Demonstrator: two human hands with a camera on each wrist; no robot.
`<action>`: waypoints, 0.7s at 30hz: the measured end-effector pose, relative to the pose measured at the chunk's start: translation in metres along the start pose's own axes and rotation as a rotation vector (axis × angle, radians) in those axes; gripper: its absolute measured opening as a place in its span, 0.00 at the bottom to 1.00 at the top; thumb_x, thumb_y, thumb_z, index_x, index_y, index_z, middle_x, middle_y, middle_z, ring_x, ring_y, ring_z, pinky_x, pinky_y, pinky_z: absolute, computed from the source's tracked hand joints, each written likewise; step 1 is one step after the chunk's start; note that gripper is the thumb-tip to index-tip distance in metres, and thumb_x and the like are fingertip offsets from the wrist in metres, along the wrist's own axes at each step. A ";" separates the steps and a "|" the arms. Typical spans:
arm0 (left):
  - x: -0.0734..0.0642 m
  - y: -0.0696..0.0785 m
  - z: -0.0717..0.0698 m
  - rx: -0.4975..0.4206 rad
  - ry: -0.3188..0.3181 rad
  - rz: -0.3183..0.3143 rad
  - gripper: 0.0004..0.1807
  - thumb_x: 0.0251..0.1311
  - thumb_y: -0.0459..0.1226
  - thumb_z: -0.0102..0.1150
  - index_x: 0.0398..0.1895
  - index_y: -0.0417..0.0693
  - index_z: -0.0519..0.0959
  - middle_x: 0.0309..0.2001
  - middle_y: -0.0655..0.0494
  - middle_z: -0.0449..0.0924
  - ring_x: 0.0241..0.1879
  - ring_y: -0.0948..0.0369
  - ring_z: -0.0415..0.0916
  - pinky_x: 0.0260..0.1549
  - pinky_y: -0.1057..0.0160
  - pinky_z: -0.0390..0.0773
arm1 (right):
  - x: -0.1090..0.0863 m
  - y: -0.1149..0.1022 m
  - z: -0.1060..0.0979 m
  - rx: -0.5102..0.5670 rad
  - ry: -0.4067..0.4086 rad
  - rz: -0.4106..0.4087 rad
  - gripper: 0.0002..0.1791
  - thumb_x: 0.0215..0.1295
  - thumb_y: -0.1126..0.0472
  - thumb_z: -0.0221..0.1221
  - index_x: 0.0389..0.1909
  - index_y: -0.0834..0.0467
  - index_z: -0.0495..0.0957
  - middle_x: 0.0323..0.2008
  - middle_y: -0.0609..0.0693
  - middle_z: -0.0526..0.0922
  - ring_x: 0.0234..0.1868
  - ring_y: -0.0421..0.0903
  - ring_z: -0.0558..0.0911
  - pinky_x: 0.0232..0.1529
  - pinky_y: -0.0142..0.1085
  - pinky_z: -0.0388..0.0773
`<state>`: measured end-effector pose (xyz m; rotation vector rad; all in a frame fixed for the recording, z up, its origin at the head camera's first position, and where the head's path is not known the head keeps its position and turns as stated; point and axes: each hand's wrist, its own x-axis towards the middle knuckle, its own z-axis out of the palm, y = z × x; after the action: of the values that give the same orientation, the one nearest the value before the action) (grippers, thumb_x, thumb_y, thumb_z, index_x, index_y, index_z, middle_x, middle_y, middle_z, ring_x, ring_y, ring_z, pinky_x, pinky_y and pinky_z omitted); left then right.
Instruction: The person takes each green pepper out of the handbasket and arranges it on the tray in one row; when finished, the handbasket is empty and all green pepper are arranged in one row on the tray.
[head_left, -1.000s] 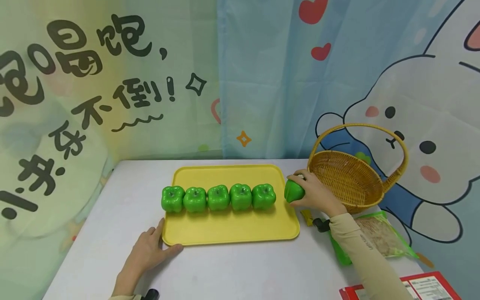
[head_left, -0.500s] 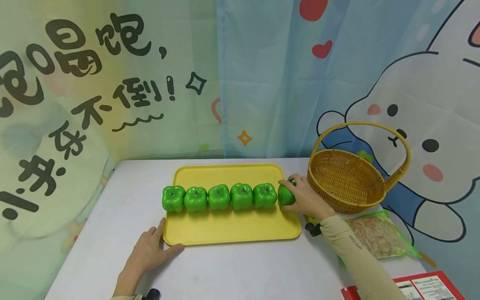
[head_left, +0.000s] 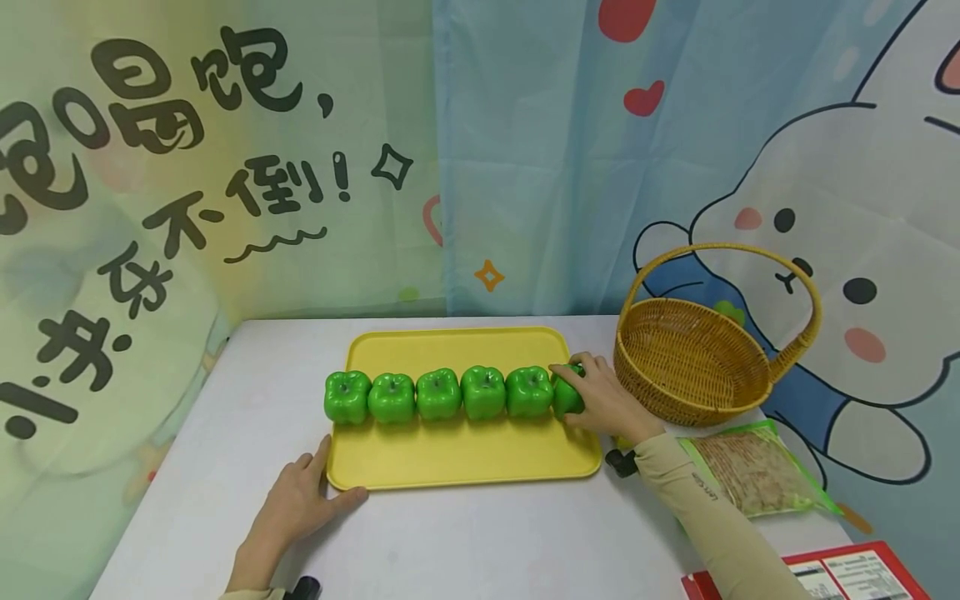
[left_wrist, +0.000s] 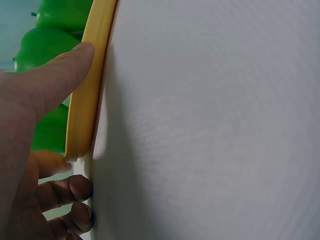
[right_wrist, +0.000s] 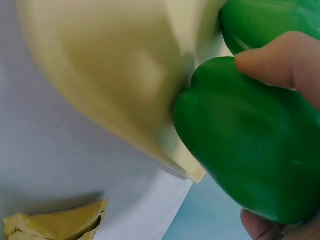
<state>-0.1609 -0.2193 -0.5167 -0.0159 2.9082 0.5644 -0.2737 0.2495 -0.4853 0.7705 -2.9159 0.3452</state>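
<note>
My right hand (head_left: 609,402) grips a green bell pepper (head_left: 566,397) at the right end of a row on the yellow tray (head_left: 465,458). In the right wrist view this bell pepper (right_wrist: 245,140) leans over the tray's rim, its near side against the neighbouring bell pepper (right_wrist: 270,22). The row's other bell peppers stand upright side by side, from the leftmost bell pepper (head_left: 347,397) to the one beside my right hand (head_left: 529,392). At the tray's front left corner rests my left hand (head_left: 296,500), its thumb (left_wrist: 75,62) against the front rim and its forefinger along the left rim.
A wicker basket (head_left: 693,362) with a tall handle stands at the back right. In front of it lie a clear bag with a green edge (head_left: 757,467) and a small yellow wrapper (right_wrist: 57,222). A red-edged box (head_left: 840,575) sits at the front right.
My right hand has carried the bell pepper leftward, from beyond the tray's right edge to the end of the row. My left hand stays at the tray's corner.
</note>
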 end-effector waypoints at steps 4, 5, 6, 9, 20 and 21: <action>0.001 -0.001 0.000 0.001 0.000 0.000 0.66 0.46 0.74 0.62 0.77 0.35 0.57 0.46 0.42 0.78 0.42 0.52 0.74 0.46 0.44 0.80 | 0.000 -0.001 -0.001 0.000 -0.007 0.017 0.49 0.50 0.51 0.75 0.73 0.54 0.65 0.62 0.62 0.67 0.58 0.61 0.70 0.54 0.55 0.76; 0.001 -0.001 0.000 0.002 0.001 0.001 0.66 0.46 0.74 0.62 0.77 0.35 0.57 0.46 0.42 0.78 0.41 0.52 0.74 0.46 0.44 0.80 | 0.000 -0.002 -0.001 -0.001 -0.009 0.022 0.50 0.50 0.50 0.75 0.74 0.55 0.64 0.62 0.62 0.67 0.58 0.61 0.70 0.55 0.55 0.76; 0.001 -0.001 0.000 0.004 0.002 0.001 0.66 0.46 0.74 0.62 0.77 0.35 0.57 0.46 0.43 0.78 0.41 0.52 0.74 0.45 0.44 0.80 | 0.001 -0.002 -0.001 -0.002 -0.011 0.027 0.50 0.50 0.50 0.75 0.74 0.55 0.63 0.62 0.63 0.66 0.58 0.61 0.70 0.55 0.55 0.76; 0.000 -0.001 -0.001 0.002 0.002 -0.001 0.66 0.47 0.74 0.62 0.77 0.35 0.57 0.46 0.43 0.78 0.41 0.53 0.74 0.45 0.45 0.80 | 0.000 -0.002 -0.001 -0.002 -0.016 0.040 0.50 0.50 0.50 0.75 0.74 0.56 0.63 0.62 0.63 0.67 0.59 0.61 0.70 0.56 0.56 0.76; -0.001 0.002 0.001 -0.004 -0.008 0.011 0.66 0.47 0.74 0.61 0.77 0.35 0.56 0.50 0.40 0.78 0.45 0.49 0.76 0.49 0.42 0.80 | -0.006 0.001 0.000 0.000 -0.011 0.030 0.53 0.46 0.49 0.78 0.73 0.57 0.64 0.63 0.63 0.67 0.60 0.60 0.70 0.60 0.56 0.73; -0.001 0.002 0.001 -0.002 -0.008 0.014 0.66 0.47 0.75 0.61 0.77 0.35 0.56 0.50 0.39 0.78 0.45 0.49 0.76 0.49 0.42 0.80 | -0.007 0.001 0.000 -0.003 -0.010 0.033 0.54 0.46 0.49 0.78 0.74 0.57 0.63 0.63 0.63 0.67 0.60 0.60 0.70 0.60 0.56 0.74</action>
<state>-0.1596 -0.2172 -0.5165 0.0059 2.9023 0.5680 -0.2683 0.2536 -0.4869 0.7258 -2.9407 0.3408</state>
